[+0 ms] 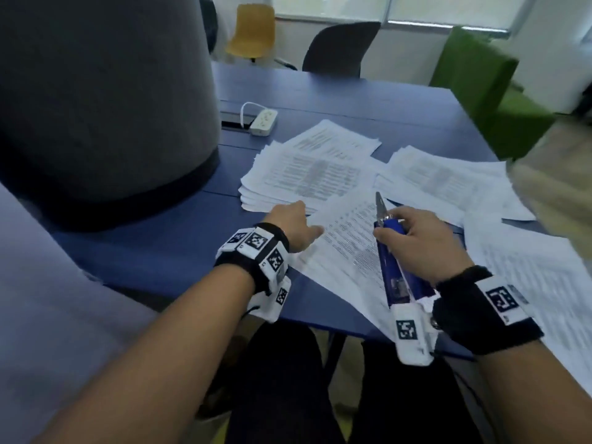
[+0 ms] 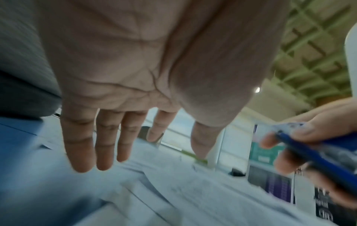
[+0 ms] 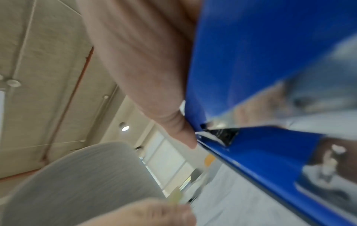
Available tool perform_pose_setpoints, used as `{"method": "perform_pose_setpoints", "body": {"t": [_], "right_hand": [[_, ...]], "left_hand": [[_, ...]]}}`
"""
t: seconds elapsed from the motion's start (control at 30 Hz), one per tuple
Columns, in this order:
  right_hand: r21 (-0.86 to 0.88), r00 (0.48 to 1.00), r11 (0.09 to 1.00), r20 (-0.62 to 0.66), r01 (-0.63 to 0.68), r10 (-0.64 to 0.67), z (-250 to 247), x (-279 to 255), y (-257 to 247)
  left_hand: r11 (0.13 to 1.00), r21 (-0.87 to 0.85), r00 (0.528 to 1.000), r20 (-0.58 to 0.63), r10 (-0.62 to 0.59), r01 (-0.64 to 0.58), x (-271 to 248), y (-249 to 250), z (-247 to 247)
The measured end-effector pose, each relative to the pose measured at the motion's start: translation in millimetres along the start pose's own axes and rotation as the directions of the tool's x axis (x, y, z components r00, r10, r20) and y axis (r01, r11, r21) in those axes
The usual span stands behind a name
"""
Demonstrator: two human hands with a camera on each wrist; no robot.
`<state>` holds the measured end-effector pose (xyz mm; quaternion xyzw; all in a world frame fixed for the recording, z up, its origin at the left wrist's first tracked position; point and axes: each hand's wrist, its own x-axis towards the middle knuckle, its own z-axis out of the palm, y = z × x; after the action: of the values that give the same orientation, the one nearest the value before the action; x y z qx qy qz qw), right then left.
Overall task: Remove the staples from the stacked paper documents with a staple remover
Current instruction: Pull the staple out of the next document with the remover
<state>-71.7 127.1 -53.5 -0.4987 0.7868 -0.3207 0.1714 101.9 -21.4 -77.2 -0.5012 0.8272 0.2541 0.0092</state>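
My right hand [image 1: 413,238] grips a long blue staple remover [image 1: 392,261] with a metal tip [image 1: 379,205] pointing away from me, held above a printed document [image 1: 346,251] lying askew on the blue table [image 1: 336,100]. The tool fills the right wrist view as a blue body [image 3: 260,61]. My left hand [image 1: 293,224] is at the document's left edge with its fingers stretched out straight; the left wrist view shows the left hand [image 2: 123,107] spread just above the papers [image 2: 154,191], touching or not I cannot tell. A thick stack of papers [image 1: 304,174] lies behind the left hand.
More loose printed sheets [image 1: 448,184] spread over the right side of the table. A white power strip [image 1: 263,122] sits at the back left. A large grey rounded object [image 1: 105,100] stands at the left. Chairs [image 1: 336,49] and a green seat [image 1: 480,81] stand beyond the table.
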Motion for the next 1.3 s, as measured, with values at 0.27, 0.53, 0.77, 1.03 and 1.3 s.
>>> {"method": "perform_pose_setpoints", "body": {"t": [0.27, 0.53, 0.77, 1.03, 1.3], "right_hand": [[-0.284, 0.965, 0.922, -0.080, -0.262, 0.250, -82.8, 33.0, 84.2], [-0.528, 0.923, 0.773, -0.063, -0.353, 0.379, -111.1, 46.7, 144.3], [-0.625, 0.902, 0.696, -0.032, -0.355, 0.431, -95.9, 44.2, 148.7], [-0.164, 0.997, 0.984, -0.014, -0.072, 0.071, -90.0, 36.5, 87.3], [0.471, 0.984, 0.866, -0.138, 0.167, -0.114, -85.2, 27.2, 57.1]], "left_hand": [[0.971, 0.158, 0.979, 0.066, -0.194, 0.182, 44.7, 32.3, 27.5], [0.977, 0.055, 0.976, 0.053, -0.210, 0.207, 39.9, 39.7, 13.0], [0.984, -0.175, 0.995, -0.101, 0.017, -0.034, 28.4, 25.6, -4.6], [0.881, -0.251, 0.908, -0.238, 0.345, -0.401, -3.5, 27.6, -57.0], [0.851, -0.263, 0.790, -0.562, 0.247, -0.453, -23.6, 30.8, -87.8]]}}
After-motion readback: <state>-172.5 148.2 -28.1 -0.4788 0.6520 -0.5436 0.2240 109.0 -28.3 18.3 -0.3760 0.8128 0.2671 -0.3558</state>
